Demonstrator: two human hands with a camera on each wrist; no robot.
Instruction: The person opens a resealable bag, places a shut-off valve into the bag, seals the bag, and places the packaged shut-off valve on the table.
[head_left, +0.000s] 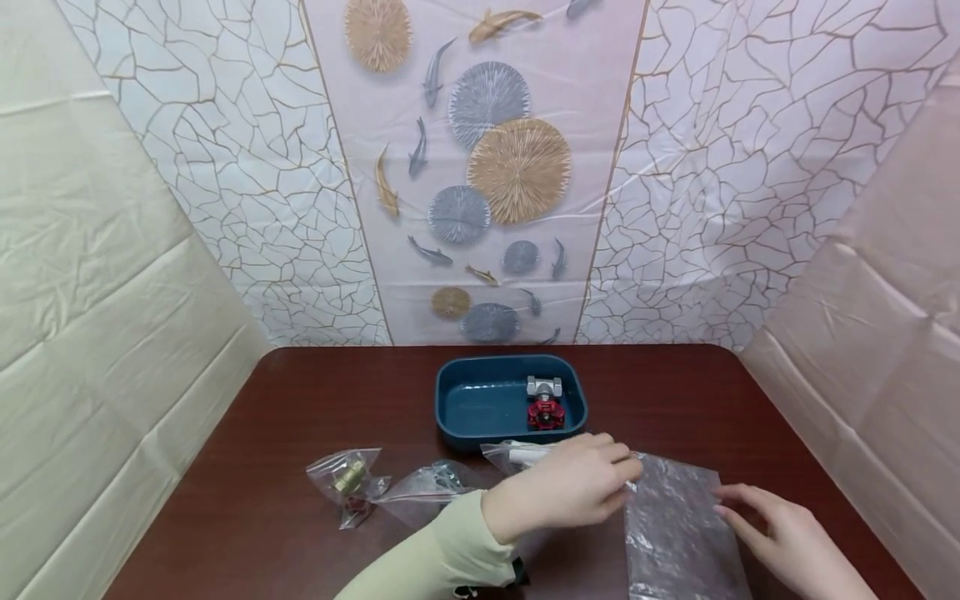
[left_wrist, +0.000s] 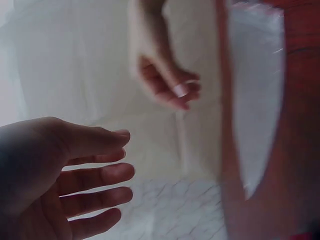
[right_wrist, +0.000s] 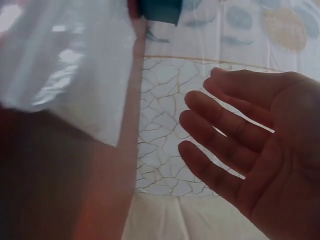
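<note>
A large clear plastic bag (head_left: pixel 678 525) lies at the front right of the table. My left hand (head_left: pixel 566 487) is at the bag's upper left corner, its fingers loosely extended and holding nothing in the left wrist view. At the bag's right edge is my right hand (head_left: pixel 780 533), thumb and forefinger close to the plastic. The right wrist view shows those fingers spread and relaxed, with the bag (right_wrist: pixel 75 65) off to their left. A small clear bag with a white piece (head_left: pixel 525 455) in it is partly hidden behind my left hand.
A blue tray (head_left: pixel 457 429) behind the hands contains a valve with a red handwheel (head_left: pixel 546 412). Left of it lie a small bag with a brass-coloured fitting (head_left: pixel 349 477) and another clear bag (head_left: pixel 420 492). A black object (head_left: pixel 520 571) shows beside the left sleeve.
</note>
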